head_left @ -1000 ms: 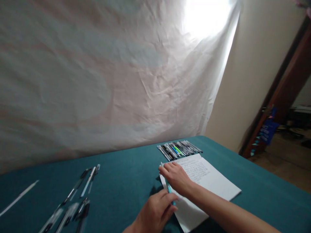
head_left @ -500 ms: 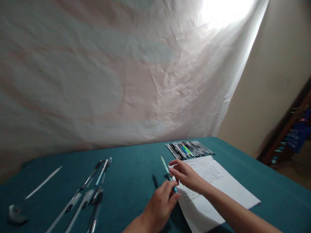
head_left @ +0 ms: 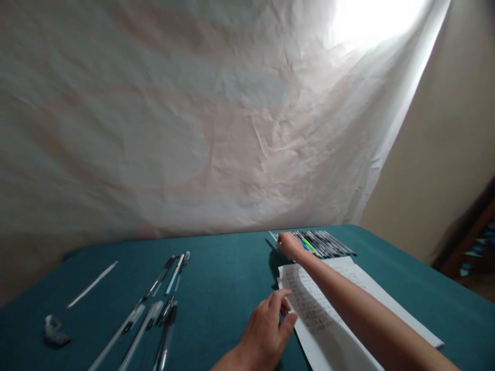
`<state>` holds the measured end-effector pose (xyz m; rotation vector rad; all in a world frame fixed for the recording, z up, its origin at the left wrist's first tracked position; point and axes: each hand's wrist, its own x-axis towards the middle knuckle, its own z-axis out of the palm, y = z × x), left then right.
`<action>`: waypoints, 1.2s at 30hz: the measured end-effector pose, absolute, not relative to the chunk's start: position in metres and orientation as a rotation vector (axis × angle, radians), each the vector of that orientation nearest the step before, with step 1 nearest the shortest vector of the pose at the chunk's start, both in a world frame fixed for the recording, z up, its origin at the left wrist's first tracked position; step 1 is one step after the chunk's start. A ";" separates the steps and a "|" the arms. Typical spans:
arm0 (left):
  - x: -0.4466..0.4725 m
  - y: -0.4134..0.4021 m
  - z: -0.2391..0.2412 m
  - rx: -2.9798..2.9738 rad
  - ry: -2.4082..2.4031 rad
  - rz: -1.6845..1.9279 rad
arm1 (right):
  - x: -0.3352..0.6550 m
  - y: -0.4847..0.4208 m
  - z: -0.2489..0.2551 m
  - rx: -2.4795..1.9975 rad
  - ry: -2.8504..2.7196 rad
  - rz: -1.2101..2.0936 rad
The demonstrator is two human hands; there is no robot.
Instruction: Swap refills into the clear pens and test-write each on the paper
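Note:
My right hand [head_left: 288, 245] reaches far across the teal table [head_left: 226, 278] to the left end of a row of several pens [head_left: 325, 243]. Its fingers are curled, and a pale pen tip [head_left: 273, 235] pokes out at its left side. My right forearm lies over a white sheet of paper [head_left: 309, 305] covered in handwriting. Near me, my left hand [head_left: 267, 330] rests by the paper's left edge with its fingers loosely apart, holding nothing.
Several loose pens [head_left: 154, 314] lie at the left, with two more [head_left: 176, 268] behind them. A thin white stick [head_left: 93, 284] and a small grey object [head_left: 54, 332] lie further left. A creased white cloth [head_left: 193, 129] hangs behind the table; a beige wall [head_left: 444, 154] stands at the right.
My right hand carried the teal pen away from my left hand and off the paper to the far row of pens. My left hand let go and now lies flat. The view swung left.

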<state>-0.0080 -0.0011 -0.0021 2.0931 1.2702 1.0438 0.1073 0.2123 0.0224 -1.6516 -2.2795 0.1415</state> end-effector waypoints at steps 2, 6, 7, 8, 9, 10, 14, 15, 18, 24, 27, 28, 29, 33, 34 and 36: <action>-0.009 -0.001 -0.002 2.124 1.260 1.026 | 0.103 0.213 0.011 -1.707 -2.306 0.090; -0.009 -0.001 -0.001 2.154 1.274 1.013 | 0.102 0.211 -0.005 -1.769 -2.342 0.006; -0.009 -0.002 -0.001 2.155 1.281 1.020 | 0.103 0.211 -0.007 -1.770 -2.349 -0.010; -0.009 -0.002 -0.001 2.154 1.286 1.029 | 0.104 0.210 -0.008 -1.767 -2.353 -0.026; -0.008 -0.003 0.000 2.152 1.291 1.041 | 0.106 0.210 -0.008 -1.761 -2.354 -0.041; -0.008 -0.004 0.000 2.153 1.295 1.050 | 0.107 0.208 -0.007 -1.753 -2.354 -0.057; -0.008 -0.007 0.000 2.174 1.298 1.098 | 0.105 0.200 0.001 -1.682 -2.351 -0.114; -0.009 -0.007 0.001 2.188 1.291 1.132 | 0.102 0.196 0.005 -1.654 -2.355 -0.123; -0.011 -0.009 0.001 2.256 1.238 1.306 | 0.084 0.182 0.015 -1.453 -2.410 -0.113; -0.004 -0.015 -0.008 2.421 1.123 1.780 | 0.013 0.139 0.020 -0.787 -2.597 0.177; -0.001 -0.013 -0.013 2.484 1.026 1.844 | -0.032 0.122 0.016 -0.497 -2.661 0.239; -0.001 -0.012 -0.015 2.513 1.000 1.802 | -0.048 0.119 0.015 -0.420 -2.674 0.239; -0.001 -0.011 -0.016 2.533 0.994 1.764 | -0.062 0.116 0.013 -0.352 -2.684 0.239; 0.001 -0.007 -0.019 2.451 1.191 1.865 | -0.113 0.115 0.009 -0.205 -2.664 0.245; 0.002 -0.007 -0.019 2.380 1.292 1.910 | -0.123 0.115 0.007 -0.199 -2.660 0.243; 0.003 -0.007 -0.018 2.208 1.487 1.925 | -0.138 0.117 0.003 -0.212 -2.661 0.238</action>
